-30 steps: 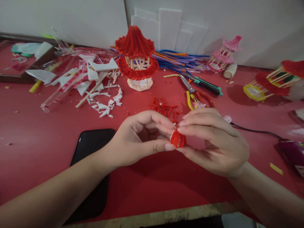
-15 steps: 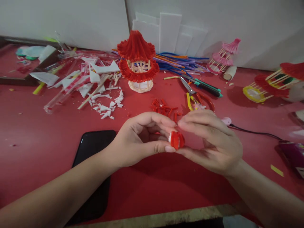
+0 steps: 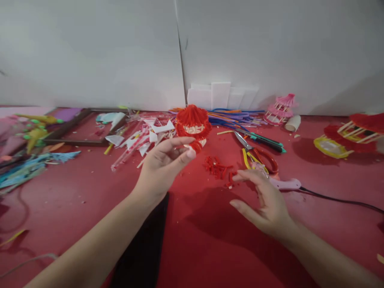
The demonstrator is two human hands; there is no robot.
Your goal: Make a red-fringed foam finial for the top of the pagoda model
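Between thumb and fingers, my left hand (image 3: 159, 172) pinches a small red ribbed piece (image 3: 197, 147), held up in front of a model tower with a red fluted roof (image 3: 192, 116). The hand and the piece hide the tower's lower part. My right hand (image 3: 267, 206) hovers over the table, fingers apart and holding nothing. Close to its fingertips lie red cut scraps (image 3: 216, 166). Just beyond it are scissors with red handles (image 3: 267, 158) and a yellow-handled tool (image 3: 246, 158). A pink tool with a black cord (image 3: 285, 184) is partly hidden behind this hand.
A black phone (image 3: 144, 248) lies beneath my left forearm. White scraps and clear wrapping (image 3: 141, 136) are heaped at back left, near a brown frame (image 3: 75, 142). Blue and purple fuzzy stems (image 3: 237, 117) lie along the wall. A pink tower (image 3: 280, 110) and another red-roofed tower (image 3: 354, 136) are right.
My hands have parted. My left hand has carried the red piece forward toward the tower, while my right hand has let go and opened. The view has tilted up.
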